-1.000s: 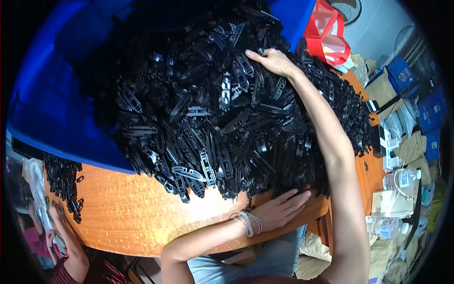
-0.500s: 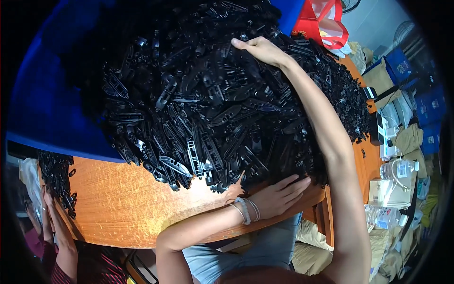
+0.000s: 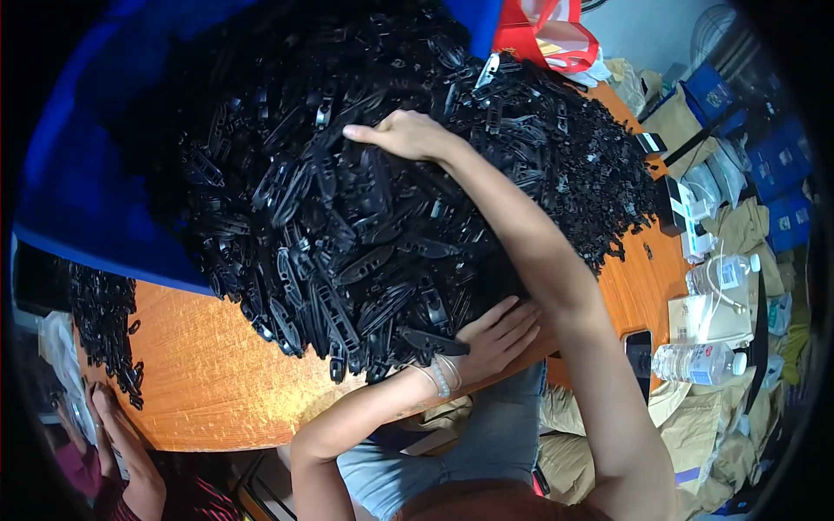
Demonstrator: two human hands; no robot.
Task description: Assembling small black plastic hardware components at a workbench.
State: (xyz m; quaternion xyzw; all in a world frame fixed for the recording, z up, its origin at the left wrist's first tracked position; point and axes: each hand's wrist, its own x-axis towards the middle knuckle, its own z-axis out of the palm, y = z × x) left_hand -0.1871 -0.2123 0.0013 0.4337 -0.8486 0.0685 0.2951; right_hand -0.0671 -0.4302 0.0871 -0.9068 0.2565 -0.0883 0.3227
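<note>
A large heap of long, narrow black plastic pieces (image 3: 356, 260), many of them slotted like clips, covers much of the wooden table (image 3: 217, 356). My right hand (image 3: 404, 135) reaches across to the heap's upper middle. Its thumb points left over the pieces, while its other fingers are mostly hidden among them, so any grip is unclear. At the heap's near edge, by the table's rim, lies my left hand (image 3: 499, 343), with its fingers stretched out and nothing seen in it. Light bracelets (image 3: 443, 376) circle that wrist.
A blue sheet-like container (image 3: 87, 208) borders the heap at left. Smaller black parts (image 3: 599, 174) spread to the right. Water bottles (image 3: 699, 363), a dark phone-like slab (image 3: 637, 356) and a red bag (image 3: 547, 35) are at right. Another person's hands (image 3: 104, 408) work at far left.
My right hand has swept left and nearer across the heap, and pieces have shifted toward the near edge. My left hand stays at that edge. The dark slab at right now shows.
</note>
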